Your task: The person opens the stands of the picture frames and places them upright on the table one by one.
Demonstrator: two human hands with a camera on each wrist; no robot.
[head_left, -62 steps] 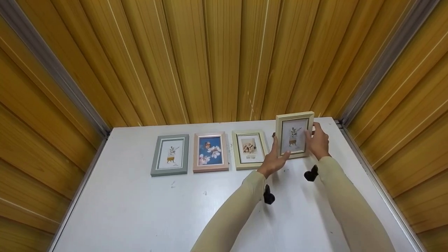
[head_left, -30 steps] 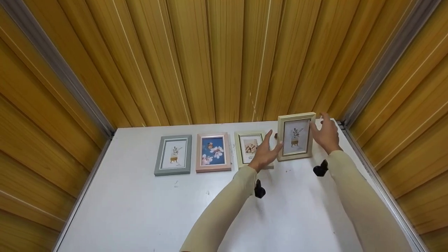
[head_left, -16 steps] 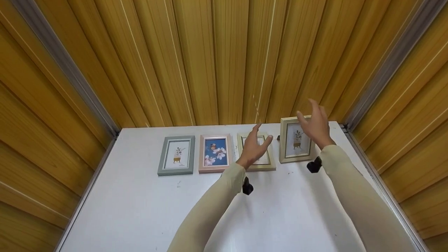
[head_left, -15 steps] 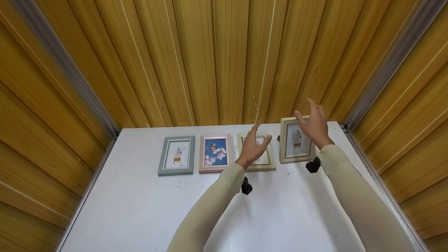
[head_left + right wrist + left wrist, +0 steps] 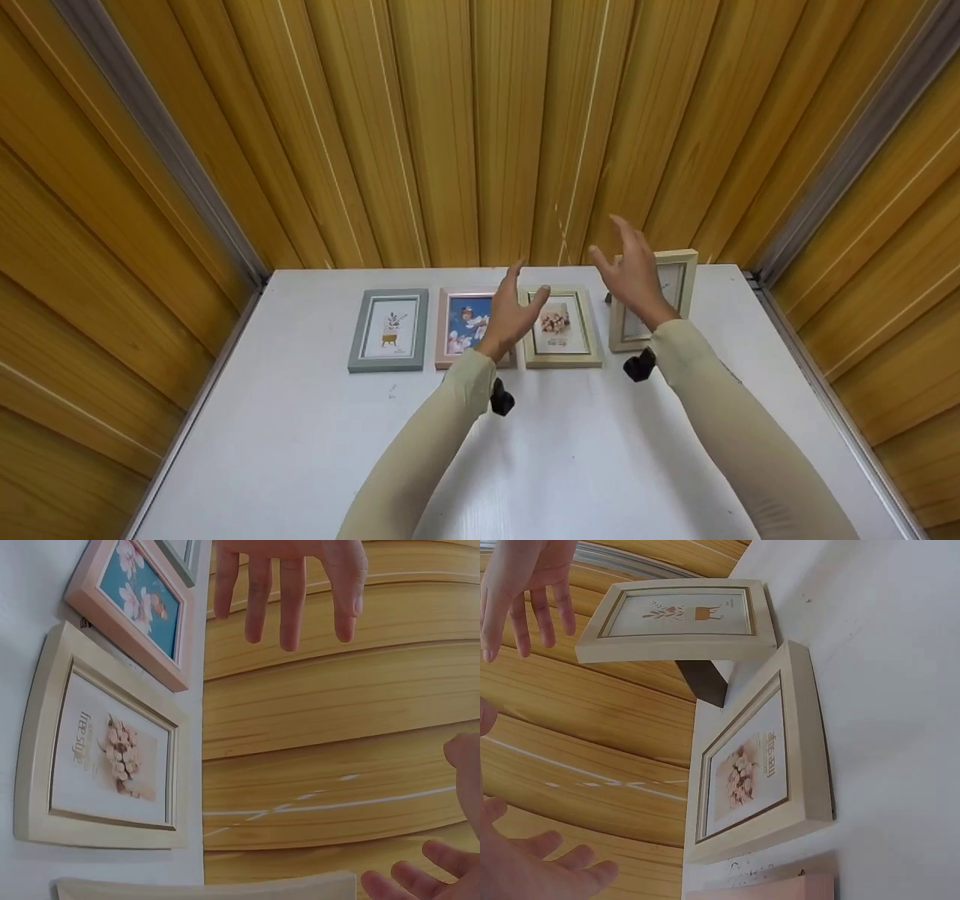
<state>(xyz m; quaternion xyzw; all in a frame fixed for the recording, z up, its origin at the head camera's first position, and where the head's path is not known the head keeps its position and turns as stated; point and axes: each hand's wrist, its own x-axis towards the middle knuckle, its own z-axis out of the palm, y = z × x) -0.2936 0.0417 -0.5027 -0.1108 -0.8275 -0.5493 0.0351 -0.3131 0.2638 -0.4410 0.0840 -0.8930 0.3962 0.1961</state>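
Left hand (image 5: 511, 318), right hand (image 5: 635, 279) now off frame (image 5: 679, 613) | grips apart, empty | frame stands unaided near bench's (image 5: 559, 465) far-right corner

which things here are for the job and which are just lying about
Likely part of the job:
- standing frame, propped up
- cream frame, flat
- pink frame, flat
- green frame, flat
- left hand and right hand, both empty

Likely just surroundings:
- table, bearing the frames
- wall
- black pieces by the cuffs
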